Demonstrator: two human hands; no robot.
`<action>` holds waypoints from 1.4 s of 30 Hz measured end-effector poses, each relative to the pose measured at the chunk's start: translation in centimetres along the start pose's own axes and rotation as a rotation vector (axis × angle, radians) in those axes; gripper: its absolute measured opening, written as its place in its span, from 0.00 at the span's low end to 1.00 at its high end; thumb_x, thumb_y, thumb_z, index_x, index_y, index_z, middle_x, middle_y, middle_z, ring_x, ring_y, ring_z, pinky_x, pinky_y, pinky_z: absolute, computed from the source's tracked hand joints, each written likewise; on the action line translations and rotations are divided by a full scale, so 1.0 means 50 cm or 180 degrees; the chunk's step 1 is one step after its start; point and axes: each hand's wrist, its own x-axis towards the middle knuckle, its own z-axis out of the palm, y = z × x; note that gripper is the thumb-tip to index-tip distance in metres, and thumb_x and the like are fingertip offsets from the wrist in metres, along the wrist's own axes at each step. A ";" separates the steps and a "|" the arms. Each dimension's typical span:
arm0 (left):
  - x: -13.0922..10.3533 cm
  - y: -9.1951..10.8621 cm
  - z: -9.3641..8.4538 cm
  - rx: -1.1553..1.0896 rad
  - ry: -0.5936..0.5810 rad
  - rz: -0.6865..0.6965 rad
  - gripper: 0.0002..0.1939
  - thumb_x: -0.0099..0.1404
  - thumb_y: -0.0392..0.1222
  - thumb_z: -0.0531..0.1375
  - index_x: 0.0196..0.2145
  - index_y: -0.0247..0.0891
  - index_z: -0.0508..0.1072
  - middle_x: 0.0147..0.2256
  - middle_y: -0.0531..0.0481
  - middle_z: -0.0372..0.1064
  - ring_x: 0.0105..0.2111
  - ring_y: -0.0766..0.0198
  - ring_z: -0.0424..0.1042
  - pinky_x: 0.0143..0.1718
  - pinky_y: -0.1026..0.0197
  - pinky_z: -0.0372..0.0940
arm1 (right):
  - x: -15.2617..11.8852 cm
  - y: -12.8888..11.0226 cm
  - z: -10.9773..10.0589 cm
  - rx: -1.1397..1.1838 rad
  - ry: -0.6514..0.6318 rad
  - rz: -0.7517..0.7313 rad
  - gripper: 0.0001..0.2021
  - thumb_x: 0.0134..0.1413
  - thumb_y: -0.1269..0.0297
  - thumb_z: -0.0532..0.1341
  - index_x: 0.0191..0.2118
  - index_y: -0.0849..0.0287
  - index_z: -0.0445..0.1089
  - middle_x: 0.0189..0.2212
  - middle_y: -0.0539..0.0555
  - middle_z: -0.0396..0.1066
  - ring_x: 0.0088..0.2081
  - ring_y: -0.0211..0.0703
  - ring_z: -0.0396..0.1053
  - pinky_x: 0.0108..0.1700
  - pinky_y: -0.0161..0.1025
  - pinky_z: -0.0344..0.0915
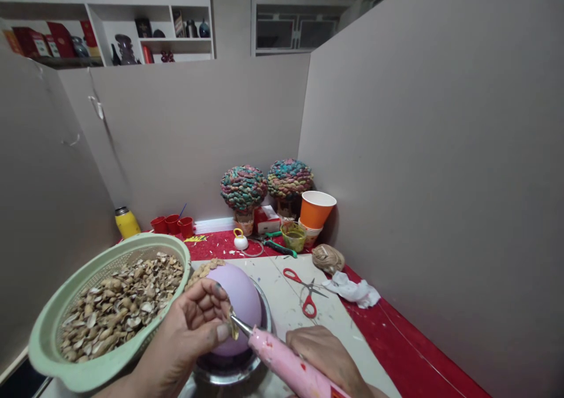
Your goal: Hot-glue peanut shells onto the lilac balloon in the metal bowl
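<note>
In my left hand (200, 321) a small peanut shell (234, 326) is pinched between thumb and fingers. The metal tip of a pink glue gun (286, 363) touches or nearly touches the shell. My right hand (328, 354) is wrapped round the glue gun's body, its fingers partly hidden. Behind my left hand, a purple balloon (240, 289) rests in a metal bowl (267, 321). Shells cover the balloon's upper left part. To the left stands a green colander (44, 339) holding many peanut shells (118, 304).
Red-handled scissors (309, 306) lie open on the board, near twine (328, 258) and a white cloth (352, 289). Farther back are two colourful shell-covered trees (244, 188), an orange cup (316, 210), pliers (282, 248), red cups (172, 224) and a yellow bottle (127, 223). Grey partitions (194, 134) surround the table.
</note>
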 end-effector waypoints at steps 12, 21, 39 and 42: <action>0.000 0.008 0.003 -0.0015 0.0059 0.0038 0.17 0.52 0.38 0.72 0.37 0.40 0.71 0.34 0.52 0.70 0.34 0.67 0.67 0.37 0.66 0.64 | 0.000 -0.001 0.000 0.0118 -0.0046 0.0053 0.24 0.60 0.45 0.56 0.19 0.54 0.56 0.14 0.44 0.54 0.15 0.36 0.54 0.19 0.36 0.51; 0.000 0.014 0.002 -0.0013 0.0135 0.0095 0.16 0.53 0.37 0.71 0.37 0.40 0.71 0.34 0.53 0.70 0.35 0.67 0.67 0.38 0.66 0.63 | 0.018 -0.008 -0.010 0.0245 0.0075 -0.0038 0.24 0.66 0.47 0.48 0.20 0.53 0.52 0.14 0.43 0.51 0.15 0.35 0.51 0.19 0.37 0.48; 0.004 0.013 0.002 -0.0059 0.0315 0.0106 0.17 0.53 0.38 0.71 0.38 0.40 0.69 0.33 0.53 0.69 0.35 0.66 0.67 0.38 0.65 0.63 | 0.048 -0.016 -0.037 0.0074 -0.0054 -0.0455 0.26 0.71 0.50 0.40 0.22 0.55 0.54 0.15 0.43 0.51 0.15 0.32 0.50 0.19 0.35 0.45; 0.004 0.015 0.004 -0.0060 0.0416 0.0160 0.17 0.53 0.37 0.71 0.38 0.39 0.70 0.33 0.52 0.70 0.35 0.66 0.67 0.39 0.64 0.64 | 0.045 -0.013 -0.035 0.0070 -0.0001 -0.0480 0.26 0.72 0.51 0.40 0.22 0.56 0.54 0.15 0.43 0.52 0.14 0.32 0.51 0.19 0.36 0.44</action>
